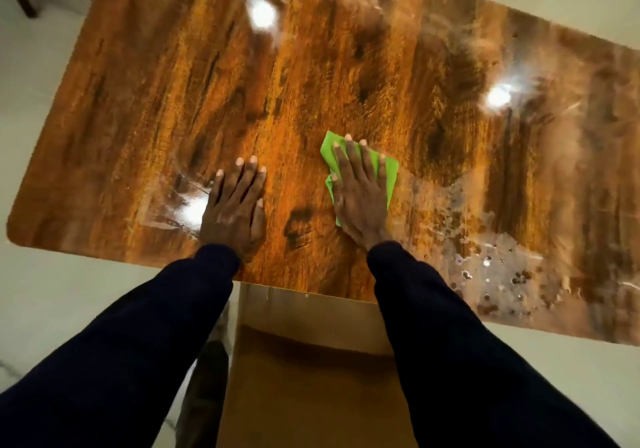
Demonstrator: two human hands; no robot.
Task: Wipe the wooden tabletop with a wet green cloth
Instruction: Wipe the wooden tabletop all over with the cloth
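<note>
Your right hand presses the green cloth flat, fingers straight; left hand braces open on the table. Sweep right, into those droplets.

I find nothing readable here: no text, label, brand, number or sign on the wooden tabletop, the green cloth or the dark sleeves. The bright spots on the wood are only glare.
</note>
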